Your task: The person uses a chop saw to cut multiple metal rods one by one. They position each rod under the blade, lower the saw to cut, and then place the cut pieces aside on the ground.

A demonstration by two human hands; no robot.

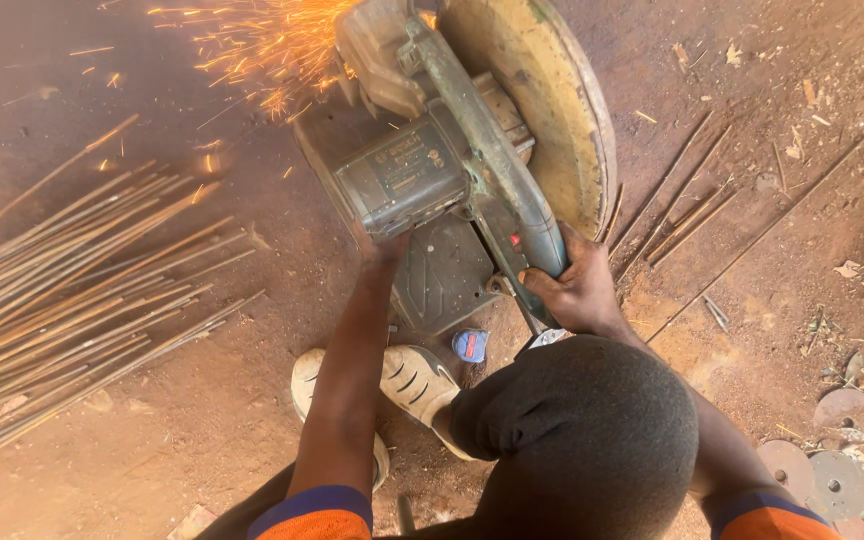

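While sparks spray toward the top left, a person bent over red earth works a chop saw with both hands.

From the left: a bundle of thin steel rods fans across the dirt, well apart from the saw. The left hand reaches under the grey motor housing, where a rectangular dark label plate faces up; its fingers are hidden, so I cannot tell their state. A pale sandal lies below the saw base, with a small blue round object just beside it. The right hand is wrapped tight around the saw handle, beside the yellowish blade guard. Loose rods and worn cutting discs lie farther right.
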